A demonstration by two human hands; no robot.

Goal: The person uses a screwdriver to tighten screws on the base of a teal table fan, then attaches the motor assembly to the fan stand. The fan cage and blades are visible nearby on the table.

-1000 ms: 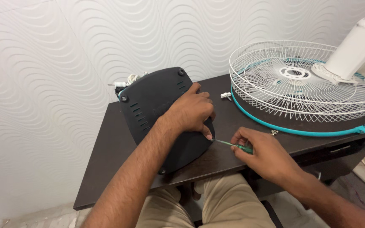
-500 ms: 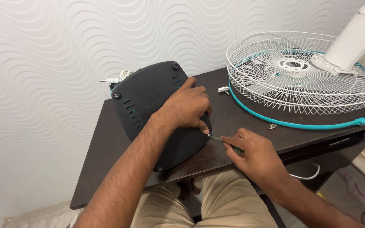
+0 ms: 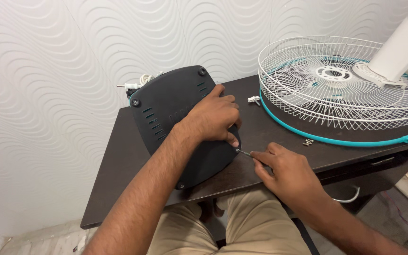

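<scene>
While the left hand (image 3: 213,120) lies flat on the dark base plate (image 3: 175,118), fingers spread and pressing it to the table (image 3: 114,179), the right hand (image 3: 286,172) pinches a small screwdriver (image 3: 244,153); its handle is hidden in the fist. The shaft's long axis runs from the right hand up and left to the plate's right corner, the tip touching just below the left fingertips; the right hand is nearer. 2 loose screws (image 3: 308,141) lie beside the teal-rimmed fan guard (image 3: 345,94).
</scene>
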